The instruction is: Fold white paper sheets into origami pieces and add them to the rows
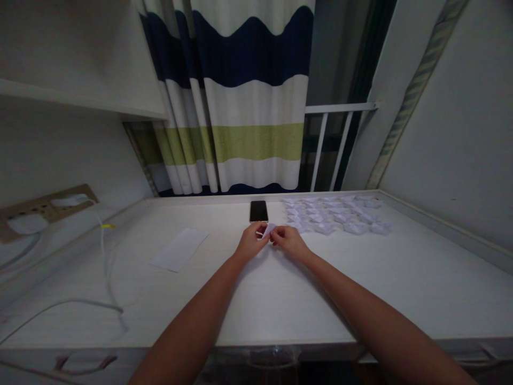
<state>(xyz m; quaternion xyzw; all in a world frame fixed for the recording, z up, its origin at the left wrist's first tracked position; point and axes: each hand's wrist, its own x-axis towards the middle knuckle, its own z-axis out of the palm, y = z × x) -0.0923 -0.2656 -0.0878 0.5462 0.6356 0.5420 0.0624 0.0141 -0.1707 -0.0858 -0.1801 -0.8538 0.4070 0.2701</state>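
Note:
Both my hands meet over the middle of the white desk (280, 299) and pinch one small folded piece of white paper (268, 230) between them. My left hand (251, 241) grips its left side with curled fingers. My right hand (289, 241) grips its right side the same way. Just beyond the hands lies a black phone (258, 210), face up. To its right, several small folded white paper pieces (334, 214) lie in rows on the desk. A flat sheet of white paper (180, 248) lies to the left of my hands.
A striped curtain (248, 96) hangs behind the desk, with a white railing (340, 139) beside it. A power strip (44, 208) and white cables (104, 278) sit at the left. A shelf (80, 96) overhangs the left side. A wall rises along the right edge.

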